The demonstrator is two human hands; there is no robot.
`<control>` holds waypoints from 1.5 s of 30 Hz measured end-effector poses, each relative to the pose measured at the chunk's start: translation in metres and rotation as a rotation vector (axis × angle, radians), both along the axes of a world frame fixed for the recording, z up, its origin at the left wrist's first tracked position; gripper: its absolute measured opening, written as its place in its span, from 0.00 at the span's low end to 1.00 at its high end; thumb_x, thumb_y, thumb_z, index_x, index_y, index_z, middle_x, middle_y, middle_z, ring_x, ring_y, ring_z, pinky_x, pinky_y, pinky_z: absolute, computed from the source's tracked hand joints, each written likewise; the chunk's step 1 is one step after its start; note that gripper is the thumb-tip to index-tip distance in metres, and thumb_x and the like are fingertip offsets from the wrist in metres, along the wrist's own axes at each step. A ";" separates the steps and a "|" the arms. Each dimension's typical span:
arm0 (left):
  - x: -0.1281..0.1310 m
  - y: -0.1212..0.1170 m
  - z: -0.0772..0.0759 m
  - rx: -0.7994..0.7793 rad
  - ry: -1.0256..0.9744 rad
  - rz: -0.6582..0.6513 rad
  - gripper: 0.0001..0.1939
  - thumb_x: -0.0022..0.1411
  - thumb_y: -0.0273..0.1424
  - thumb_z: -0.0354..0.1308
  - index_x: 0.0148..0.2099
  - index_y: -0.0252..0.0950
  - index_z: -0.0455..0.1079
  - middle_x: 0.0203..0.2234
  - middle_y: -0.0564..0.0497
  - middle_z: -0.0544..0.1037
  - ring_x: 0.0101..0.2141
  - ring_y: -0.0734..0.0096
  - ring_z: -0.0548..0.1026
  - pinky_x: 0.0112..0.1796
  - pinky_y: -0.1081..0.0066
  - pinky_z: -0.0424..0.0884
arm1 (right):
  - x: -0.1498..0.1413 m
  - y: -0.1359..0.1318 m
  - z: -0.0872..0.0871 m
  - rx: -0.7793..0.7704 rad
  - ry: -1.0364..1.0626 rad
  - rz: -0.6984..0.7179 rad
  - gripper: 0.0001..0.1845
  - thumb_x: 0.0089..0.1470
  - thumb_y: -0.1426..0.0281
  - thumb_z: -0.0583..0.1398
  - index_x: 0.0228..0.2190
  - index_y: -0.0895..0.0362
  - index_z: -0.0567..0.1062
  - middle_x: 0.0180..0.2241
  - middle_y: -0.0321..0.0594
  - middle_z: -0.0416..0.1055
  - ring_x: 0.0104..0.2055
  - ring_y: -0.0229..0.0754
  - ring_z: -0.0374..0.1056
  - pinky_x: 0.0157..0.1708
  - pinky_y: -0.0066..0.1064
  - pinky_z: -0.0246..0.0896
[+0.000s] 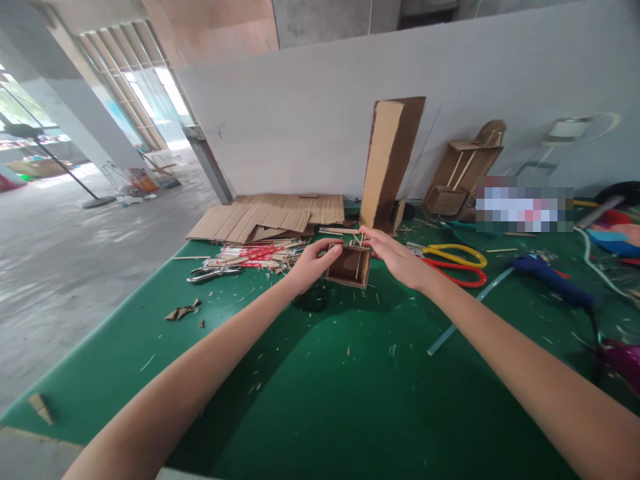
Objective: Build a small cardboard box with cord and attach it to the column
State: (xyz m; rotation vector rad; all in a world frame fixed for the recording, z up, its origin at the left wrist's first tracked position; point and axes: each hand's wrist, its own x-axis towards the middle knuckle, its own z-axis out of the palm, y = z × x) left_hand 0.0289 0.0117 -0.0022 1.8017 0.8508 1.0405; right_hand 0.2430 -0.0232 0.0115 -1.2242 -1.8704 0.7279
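My left hand grips the left side of a small open cardboard box, its thumb along the top edge. The box is held above the green table, its hollow side facing me. A thin wooden stick stands nearly upright at the box's right side, its lower part inside. My right hand is at the box's upper right, its fingertips closed at the stick's upper end. Behind the hands stands a tall cardboard column, slightly tilted.
Flat cardboard pieces, red-and-white packs of sticks and silver pliers lie left. Right are scissors with yellow and red handles, a blue glue gun with a clear glue stick, and a cardboard model against the wall.
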 end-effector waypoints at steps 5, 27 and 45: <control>-0.002 -0.002 0.007 0.035 0.054 -0.029 0.22 0.62 0.44 0.53 0.50 0.33 0.71 0.45 0.45 0.76 0.46 0.62 0.72 0.47 0.66 0.67 | -0.006 0.000 -0.001 -0.060 0.196 0.013 0.28 0.60 0.54 0.53 0.58 0.50 0.64 0.57 0.44 0.67 0.59 0.47 0.63 0.59 0.45 0.57; -0.008 -0.012 0.004 0.596 0.338 -0.052 0.23 0.63 0.44 0.54 0.54 0.36 0.63 0.48 0.41 0.65 0.52 0.56 0.66 0.54 0.58 0.65 | -0.012 -0.005 0.012 0.217 0.069 -0.127 0.09 0.55 0.65 0.58 0.35 0.55 0.75 0.34 0.42 0.79 0.39 0.46 0.76 0.39 0.40 0.71; -0.018 -0.004 0.004 0.522 0.503 -0.278 0.42 0.49 0.44 0.67 0.61 0.39 0.54 0.56 0.39 0.59 0.56 0.49 0.65 0.53 0.53 0.68 | -0.008 -0.012 0.006 0.449 -0.209 -0.166 0.11 0.58 0.62 0.57 0.38 0.51 0.78 0.37 0.40 0.79 0.35 0.45 0.75 0.37 0.39 0.69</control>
